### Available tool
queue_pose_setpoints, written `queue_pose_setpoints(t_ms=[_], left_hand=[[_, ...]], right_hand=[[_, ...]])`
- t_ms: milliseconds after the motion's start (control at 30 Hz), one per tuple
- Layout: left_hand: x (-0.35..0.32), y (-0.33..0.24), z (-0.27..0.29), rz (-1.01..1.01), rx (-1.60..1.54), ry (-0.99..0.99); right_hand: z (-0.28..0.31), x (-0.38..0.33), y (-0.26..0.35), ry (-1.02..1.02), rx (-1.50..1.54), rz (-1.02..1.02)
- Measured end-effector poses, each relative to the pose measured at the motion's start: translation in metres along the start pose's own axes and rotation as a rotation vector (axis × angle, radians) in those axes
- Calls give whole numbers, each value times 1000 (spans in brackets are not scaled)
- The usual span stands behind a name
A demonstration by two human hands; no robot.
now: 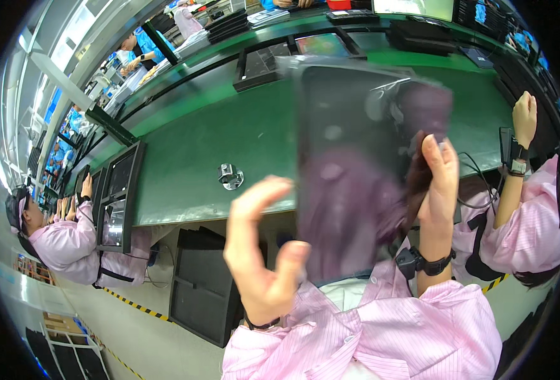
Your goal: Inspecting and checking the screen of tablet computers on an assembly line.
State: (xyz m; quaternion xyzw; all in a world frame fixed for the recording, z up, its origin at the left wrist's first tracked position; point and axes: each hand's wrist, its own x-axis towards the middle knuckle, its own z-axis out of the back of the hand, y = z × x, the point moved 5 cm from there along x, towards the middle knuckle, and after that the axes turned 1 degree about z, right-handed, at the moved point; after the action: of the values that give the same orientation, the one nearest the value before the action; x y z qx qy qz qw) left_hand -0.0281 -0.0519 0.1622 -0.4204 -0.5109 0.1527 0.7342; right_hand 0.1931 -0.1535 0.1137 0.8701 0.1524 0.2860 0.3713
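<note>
A dark, glossy, tablet-like panel [349, 196] stands raised before me, blurred by motion, with pink sleeves mirrored in its surface. My right hand [441, 177] grips its right edge, the thumb side showing and the other fingers partly hidden behind it. To the left of the panel, my left hand [257, 253] is open, thumb and fingers apart, with nothing in it. Its fingertips are close to the panel's left edge; contact cannot be made out. A small shiny metal fixture [230, 177] sits on the green bench [197, 142], just beyond my left hand.
Black compartment trays with flat panels lie at the bench's back [248, 82] and left end [126, 196]. A black tray stack [197, 291] stands below the front edge. Co-workers in pink sit at the left [64, 244] and right [520, 221]. A cable [479, 168] hangs at the right.
</note>
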Motion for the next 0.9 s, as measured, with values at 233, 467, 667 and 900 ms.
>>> queue_pose_setpoints(t_ms=[233,467,667,900], left_hand=[[31,-2,1,-758,-181,-854],[30,19,61,-876,-2,-44],[49,44,112,-862,-343,163],[14,23,81,-856,-63,-252]], right_hand=[[-92,-46,51,517,-1026,954],[-115,-81,25,852,-906,1036],[-62,-60,38,974,-804,413],[-62,-74,43,704,-821,525]])
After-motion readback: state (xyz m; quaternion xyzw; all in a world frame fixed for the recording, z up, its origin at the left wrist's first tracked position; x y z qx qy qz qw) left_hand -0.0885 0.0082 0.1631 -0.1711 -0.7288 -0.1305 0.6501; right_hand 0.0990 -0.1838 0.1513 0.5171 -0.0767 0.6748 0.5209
